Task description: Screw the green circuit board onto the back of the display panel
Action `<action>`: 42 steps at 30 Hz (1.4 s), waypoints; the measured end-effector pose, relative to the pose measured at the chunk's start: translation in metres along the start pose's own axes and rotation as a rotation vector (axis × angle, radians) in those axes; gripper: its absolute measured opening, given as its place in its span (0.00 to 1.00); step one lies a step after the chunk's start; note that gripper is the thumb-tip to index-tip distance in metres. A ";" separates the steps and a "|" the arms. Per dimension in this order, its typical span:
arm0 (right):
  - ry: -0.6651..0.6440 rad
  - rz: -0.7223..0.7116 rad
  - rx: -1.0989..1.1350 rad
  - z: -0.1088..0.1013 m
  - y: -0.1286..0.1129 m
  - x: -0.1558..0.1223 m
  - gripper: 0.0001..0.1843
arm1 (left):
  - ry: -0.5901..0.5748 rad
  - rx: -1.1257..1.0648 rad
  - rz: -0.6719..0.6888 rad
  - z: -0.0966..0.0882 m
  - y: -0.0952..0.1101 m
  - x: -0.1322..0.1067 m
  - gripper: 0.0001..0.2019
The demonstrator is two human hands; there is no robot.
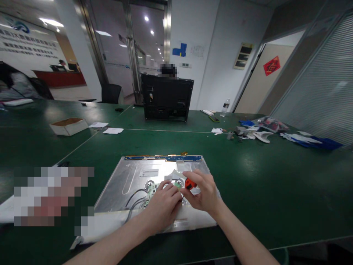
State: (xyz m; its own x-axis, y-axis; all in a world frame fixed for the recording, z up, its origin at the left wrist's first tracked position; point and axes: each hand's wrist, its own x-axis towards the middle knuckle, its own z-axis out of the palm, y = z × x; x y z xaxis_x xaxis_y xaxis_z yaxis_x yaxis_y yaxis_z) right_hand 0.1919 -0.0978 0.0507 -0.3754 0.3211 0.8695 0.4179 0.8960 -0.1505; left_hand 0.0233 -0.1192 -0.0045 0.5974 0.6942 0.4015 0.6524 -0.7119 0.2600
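A silver metal monitor back panel lies flat on the green table, with a blue strip along its far edge. A small green circuit board with grey wires sits near its middle. My right hand is closed around an orange-handled screwdriver, tip pointing down toward the board. My left hand rests curled on the panel just left of the tool, fingertips at the board; whether it holds anything is hidden.
A black monitor housing stands upright across the table with a person behind it. A cardboard tray and papers lie at the left. Gloves, bags and small parts are scattered at the right; a water bottle stands behind.
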 end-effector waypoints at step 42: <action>0.050 0.012 -0.092 0.002 0.001 -0.002 0.16 | -0.009 -0.018 0.002 -0.002 0.000 0.000 0.09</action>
State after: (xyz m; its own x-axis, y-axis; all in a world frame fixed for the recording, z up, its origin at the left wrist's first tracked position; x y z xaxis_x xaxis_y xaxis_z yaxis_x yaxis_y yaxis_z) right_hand 0.1915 -0.0971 0.0479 -0.3288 0.3137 0.8908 0.4969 0.8596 -0.1193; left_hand 0.0222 -0.1197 -0.0024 0.6031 0.6935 0.3941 0.6425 -0.7152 0.2751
